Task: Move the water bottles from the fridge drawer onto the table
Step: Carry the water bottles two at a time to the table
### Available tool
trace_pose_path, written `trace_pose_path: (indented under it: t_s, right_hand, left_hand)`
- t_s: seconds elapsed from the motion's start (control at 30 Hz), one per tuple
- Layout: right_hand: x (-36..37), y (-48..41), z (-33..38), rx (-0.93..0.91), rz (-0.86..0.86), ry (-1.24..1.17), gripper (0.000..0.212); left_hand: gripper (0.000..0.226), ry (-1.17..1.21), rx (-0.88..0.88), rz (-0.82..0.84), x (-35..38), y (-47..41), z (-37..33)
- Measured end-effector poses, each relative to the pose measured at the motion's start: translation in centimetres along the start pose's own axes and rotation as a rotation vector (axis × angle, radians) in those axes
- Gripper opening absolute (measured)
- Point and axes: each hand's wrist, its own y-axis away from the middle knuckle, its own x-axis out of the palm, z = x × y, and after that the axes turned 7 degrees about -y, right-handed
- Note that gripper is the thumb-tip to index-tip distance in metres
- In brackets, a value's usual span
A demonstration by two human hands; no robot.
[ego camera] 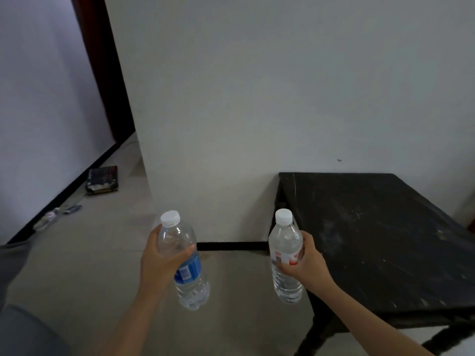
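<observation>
My left hand (160, 260) grips a clear water bottle with a blue label (189, 274) and a white cap, held upright over the floor. My right hand (304, 260) grips a second clear bottle with a red-and-white label (285, 242), also upright, just left of the black table (380, 240). Both bottles hang in the air beside the table's left edge. The table top is dark and scuffed. No fridge drawer shows in this view.
A white wall stands straight ahead, with a corner jutting out on the left. A dark flat object (102, 179) lies on the tiled floor by the left wall, along with another bottle (50, 218) and a small blue item (73, 209).
</observation>
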Motion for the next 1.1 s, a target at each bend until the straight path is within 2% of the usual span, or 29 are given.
trace_pose_path:
  t_s: [0.13, 0.27, 0.3, 0.5, 0.63, 0.77, 0.93, 1.1]
  right_hand:
    - [2.0, -6.1, 1.0, 0.001, -0.054, 0.005, 0.079]
    - [2.5, -9.8, 2.0, 0.039, -0.095, 0.008, 0.084]
    - [3.3, -13.5, 2.0, 0.063, -0.168, 0.010, 0.084]
    - [3.3, -16.6, 2.0, 0.186, -0.291, 0.000, 0.087]
    - [2.3, -17.2, 0.3, 0.298, -0.347, 0.006, 0.086]
    - [0.6, -17.7, -1.8, 0.361, -0.396, 0.014, 0.085]
    - [-2.7, -20.0, -4.9, 0.412, -0.459, 0.004, 0.084]
    - [-6.9, -25.5, -7.9, 0.403, -0.482, -0.017, 0.084]
  left_hand:
    - [0.084, 0.049, 0.029, 0.063, 1.3, -8.1, -0.2]
    - [0.088, 0.067, 0.043, 0.104, 2.8, -13.5, -0.6]
    - [0.089, 0.082, 0.042, 0.166, 3.8, -18.5, -1.1]
    - [0.096, 0.090, 0.089, 0.266, 7.3, -25.3, -1.7]
    - [0.091, 0.086, 0.069, 0.374, 11.1, -27.5, -1.0]
    - [0.071, 0.058, 0.084, 0.463, 15.6, -28.3, -0.2]
    - [0.069, 0.029, 0.124, 0.560, 22.0, -29.8, -0.9]
    - [0.068, -0.009, 0.161, 0.586, 29.2, -32.6, -3.2]
